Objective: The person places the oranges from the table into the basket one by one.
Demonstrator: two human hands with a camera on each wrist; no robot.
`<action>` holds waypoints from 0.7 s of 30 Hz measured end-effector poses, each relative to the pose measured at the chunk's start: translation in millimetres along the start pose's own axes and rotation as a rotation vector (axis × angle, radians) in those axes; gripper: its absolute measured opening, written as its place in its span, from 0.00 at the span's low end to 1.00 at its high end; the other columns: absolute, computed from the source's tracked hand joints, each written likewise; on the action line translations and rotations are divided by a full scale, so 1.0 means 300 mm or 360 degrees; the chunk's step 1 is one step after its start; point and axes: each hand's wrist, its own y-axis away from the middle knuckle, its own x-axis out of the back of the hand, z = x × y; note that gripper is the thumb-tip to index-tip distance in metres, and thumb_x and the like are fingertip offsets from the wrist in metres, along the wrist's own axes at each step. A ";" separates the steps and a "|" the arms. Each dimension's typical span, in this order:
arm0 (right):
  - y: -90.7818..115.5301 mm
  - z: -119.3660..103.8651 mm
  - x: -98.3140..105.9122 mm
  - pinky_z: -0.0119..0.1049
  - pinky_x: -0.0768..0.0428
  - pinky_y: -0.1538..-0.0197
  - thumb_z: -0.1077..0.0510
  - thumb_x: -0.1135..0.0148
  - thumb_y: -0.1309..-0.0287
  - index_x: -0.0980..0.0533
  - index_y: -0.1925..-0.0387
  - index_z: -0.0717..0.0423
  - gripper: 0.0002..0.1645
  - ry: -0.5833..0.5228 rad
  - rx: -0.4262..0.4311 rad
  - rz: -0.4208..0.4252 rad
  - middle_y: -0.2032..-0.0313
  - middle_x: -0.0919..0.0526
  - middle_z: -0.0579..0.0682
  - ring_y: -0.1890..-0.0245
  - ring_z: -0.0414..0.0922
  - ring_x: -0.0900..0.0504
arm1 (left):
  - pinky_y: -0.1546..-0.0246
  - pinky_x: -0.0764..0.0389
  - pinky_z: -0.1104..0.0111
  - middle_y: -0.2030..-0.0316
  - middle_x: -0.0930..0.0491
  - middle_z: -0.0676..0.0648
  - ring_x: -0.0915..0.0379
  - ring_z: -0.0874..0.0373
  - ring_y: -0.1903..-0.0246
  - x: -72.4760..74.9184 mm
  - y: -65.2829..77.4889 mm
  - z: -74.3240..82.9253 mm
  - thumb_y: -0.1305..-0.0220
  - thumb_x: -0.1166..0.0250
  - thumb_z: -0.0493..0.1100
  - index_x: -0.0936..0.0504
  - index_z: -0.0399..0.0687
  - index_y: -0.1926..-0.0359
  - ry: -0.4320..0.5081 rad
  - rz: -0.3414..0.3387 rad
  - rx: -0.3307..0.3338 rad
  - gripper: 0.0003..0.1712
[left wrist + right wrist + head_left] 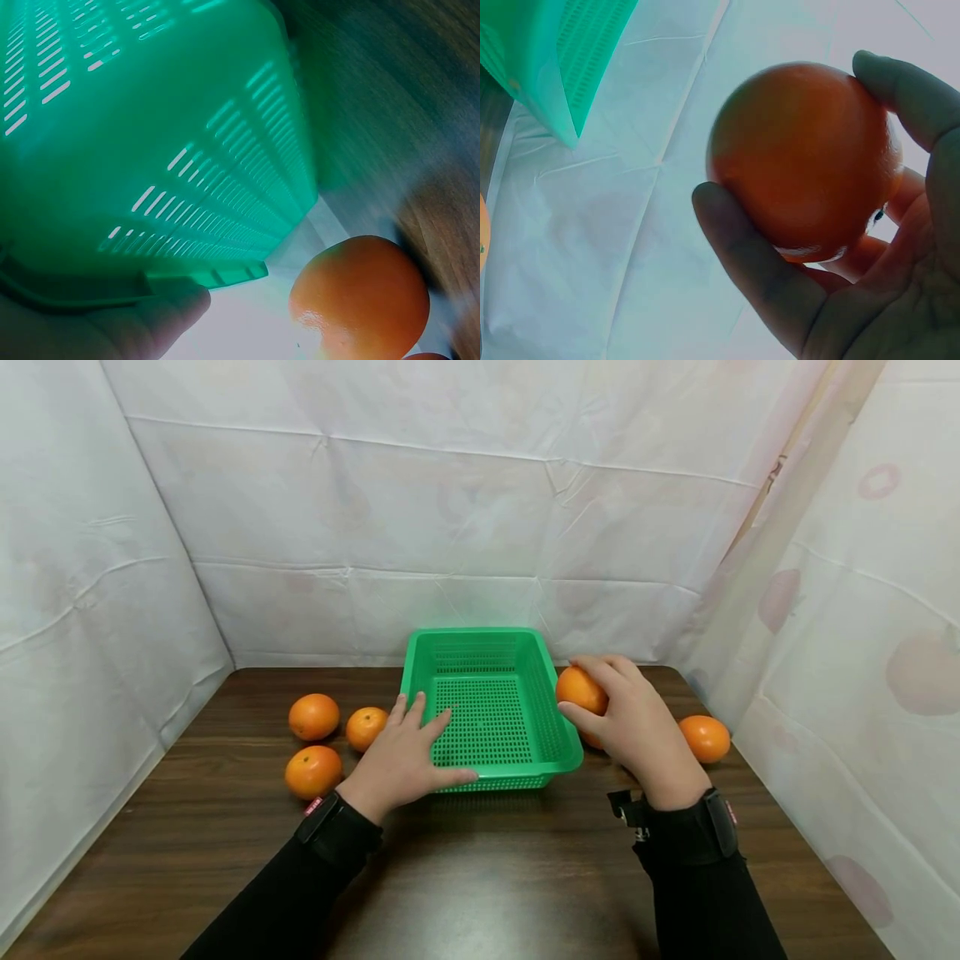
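My right hand grips an orange just beyond the right rim of the green plastic basket. In the right wrist view, thumb and fingers curl round the orange, which is held up off the table. Another orange is partly hidden below it. My left hand lies with spread fingers over the basket's front left corner, its thumb along the front rim. The left wrist view shows fingers touching the rim of the basket, with an orange beside it.
Left of the basket sit three oranges: a small one, an upper one and a lower one. One more orange lies near the right edge of the dark wooden table. White sheets enclose the back and sides.
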 end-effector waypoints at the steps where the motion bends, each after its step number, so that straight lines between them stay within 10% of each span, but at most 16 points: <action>1: 0.001 -0.001 0.000 0.46 0.23 0.61 0.42 0.34 0.38 0.31 0.34 0.41 0.33 -0.0002 0.0007 0.0013 0.43 0.31 0.51 0.57 0.48 0.29 | 0.33 0.53 0.42 0.26 0.61 0.36 0.73 0.38 0.29 -0.001 -0.002 0.003 0.53 0.54 0.89 0.43 0.60 0.25 -0.0003 -0.0010 0.0005 0.61; 21: 0.004 -0.008 -0.055 0.46 0.21 0.59 0.47 0.29 0.42 0.28 0.37 0.43 0.32 -0.0058 0.0193 0.0164 0.44 0.30 0.51 0.56 0.47 0.27 | 0.31 0.57 0.46 0.28 0.55 0.31 0.70 0.34 0.30 -0.019 -0.035 0.040 0.52 0.54 0.89 0.35 0.47 0.29 -0.0053 0.0016 -0.0064 0.64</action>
